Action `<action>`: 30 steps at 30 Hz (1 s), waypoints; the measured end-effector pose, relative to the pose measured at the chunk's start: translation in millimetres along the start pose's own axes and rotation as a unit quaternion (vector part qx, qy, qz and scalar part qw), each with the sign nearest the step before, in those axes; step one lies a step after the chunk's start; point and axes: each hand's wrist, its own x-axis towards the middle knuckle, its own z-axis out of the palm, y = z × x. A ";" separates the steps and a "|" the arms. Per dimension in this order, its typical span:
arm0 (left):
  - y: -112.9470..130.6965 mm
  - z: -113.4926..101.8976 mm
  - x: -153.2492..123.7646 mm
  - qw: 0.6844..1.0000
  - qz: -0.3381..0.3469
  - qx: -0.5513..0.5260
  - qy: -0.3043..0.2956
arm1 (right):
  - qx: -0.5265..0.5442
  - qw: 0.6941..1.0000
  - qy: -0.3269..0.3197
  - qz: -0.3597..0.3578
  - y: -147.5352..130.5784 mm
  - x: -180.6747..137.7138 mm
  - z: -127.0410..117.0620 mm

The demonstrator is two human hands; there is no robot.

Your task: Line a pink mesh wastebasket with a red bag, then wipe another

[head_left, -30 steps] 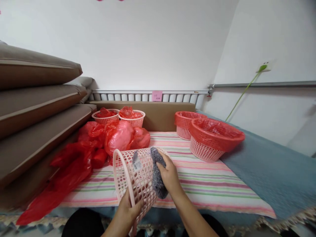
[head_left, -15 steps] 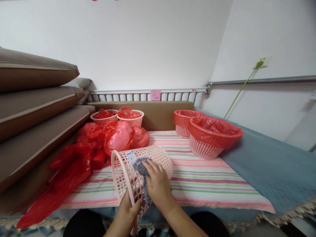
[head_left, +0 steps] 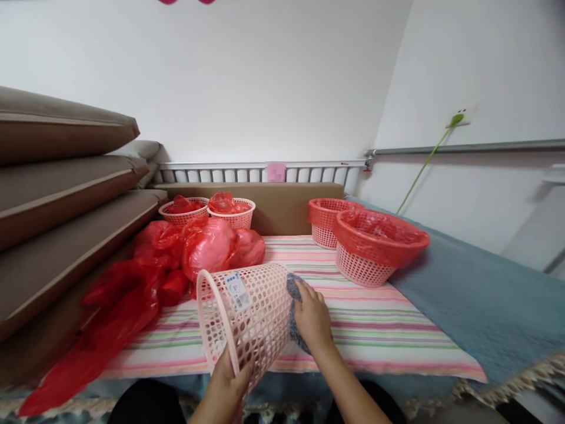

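Note:
A pink perforated plastic basket (head_left: 247, 315) lies tilted on its side above the striped cloth, its open rim toward me and to the left, with a white label near the rim. My left hand (head_left: 225, 386) grips the rim from below. My right hand (head_left: 312, 318) presses a grey fuzzy cloth (head_left: 292, 312) against the basket's base end, fingers closed on the cloth.
Red plastic bags (head_left: 189, 253) are heaped at left on a striped mat (head_left: 375, 335). Two small baskets with red bags (head_left: 207, 212) stand behind them. Two red-lined baskets (head_left: 375, 244) stand at right. Brown cushions (head_left: 57, 194) are stacked at far left; a blue blanket (head_left: 485, 306) lies at right.
My right hand with the grey cloth slid from the basket's side wall near the rim over to its base end. The basket turned a little in my left hand.

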 end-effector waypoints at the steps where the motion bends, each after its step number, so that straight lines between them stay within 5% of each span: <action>1: -1.8 -1.0 1.3 1.000 0.006 0.003 0.009 | 0.007 1.000 0.002 -0.021 -10.6 -5.9 -1.5; 8: -3.7 -3.5 7.3 0.997 0.043 0.061 0.010 | 0.071 0.987 -0.015 -0.144 -71.2 -46.0 -15.4; 18: -5.2 -7.5 9.8 0.994 0.030 0.085 0.065 | 0.123 0.967 -0.010 -0.222 -73.3 -52.9 -8.3; 26: -1.8 1.2 -2.9 0.999 -0.029 0.019 -0.014 | 0.069 0.997 -0.040 0.013 -9.6 35.2 4.2; 30: -10.6 -1.0 -5.3 0.998 -0.019 0.051 -0.028 | 0.045 0.997 -0.054 0.032 -0.8 43.6 2.1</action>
